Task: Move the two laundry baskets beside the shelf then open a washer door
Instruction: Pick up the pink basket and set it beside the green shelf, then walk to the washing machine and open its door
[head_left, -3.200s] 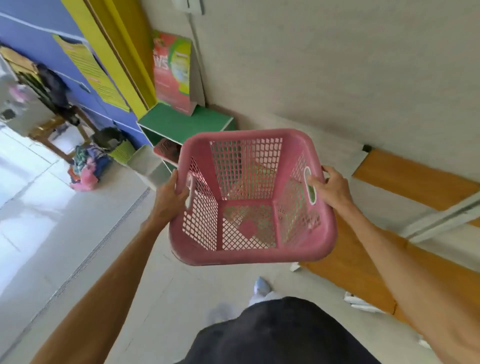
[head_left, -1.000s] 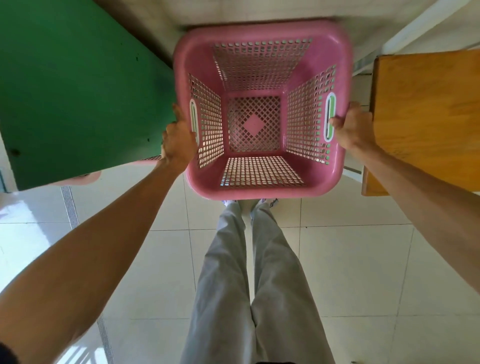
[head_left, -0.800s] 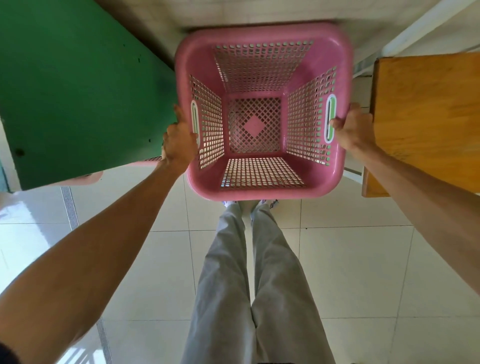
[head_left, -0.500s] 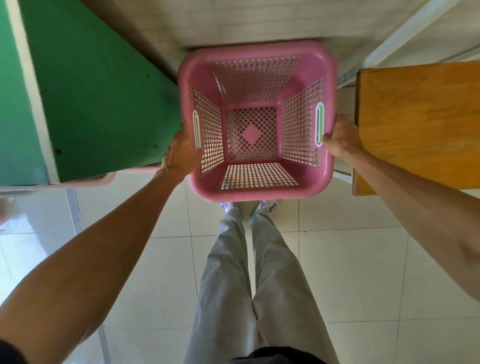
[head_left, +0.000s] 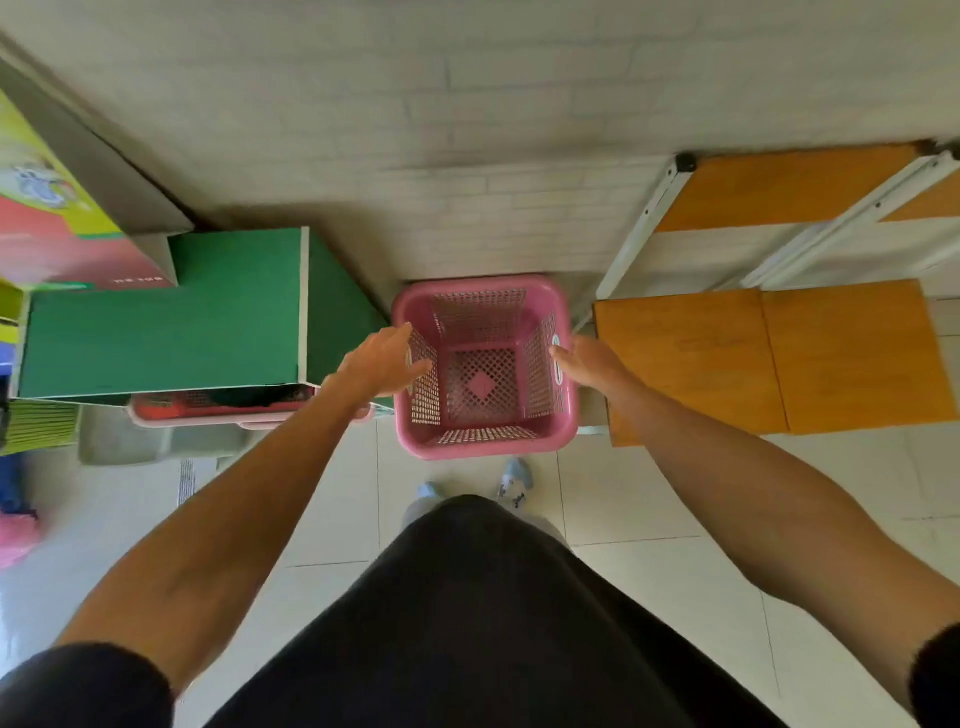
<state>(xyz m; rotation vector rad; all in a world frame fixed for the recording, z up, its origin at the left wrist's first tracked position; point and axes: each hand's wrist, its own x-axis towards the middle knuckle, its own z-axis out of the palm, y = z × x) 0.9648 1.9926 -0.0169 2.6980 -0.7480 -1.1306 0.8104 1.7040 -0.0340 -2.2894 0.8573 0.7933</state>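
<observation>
Basket: pink perforated plastic laundry basket (head_left: 485, 441) stands on the floor, just right of the green shelf (head_left: 171, 317).
Left hand (head_left: 382, 364): fingers spread, released, over basket's left rim.
Right hand (head_left: 589, 361): fingers released, at the right rim.

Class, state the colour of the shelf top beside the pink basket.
Green; the shelf top shows best in the head view, left of the pink basket.

**Pink basket on floor, btwn shelf & bench**

Pink laundry basket (head_left: 485, 447): upright on tiled floor (head_left: 623, 499), empty, back edge at the wall. Green shelf (head_left: 166, 322) just left; wooden bench (head_left: 769, 358) just right. Left hand (head_left: 382, 364) open, fingers spread, over the left rim. Right hand (head_left: 589, 361) open, beside the right handle. 2nd pink basket (head_left: 244, 410) under shelf top, contents unclear.
</observation>
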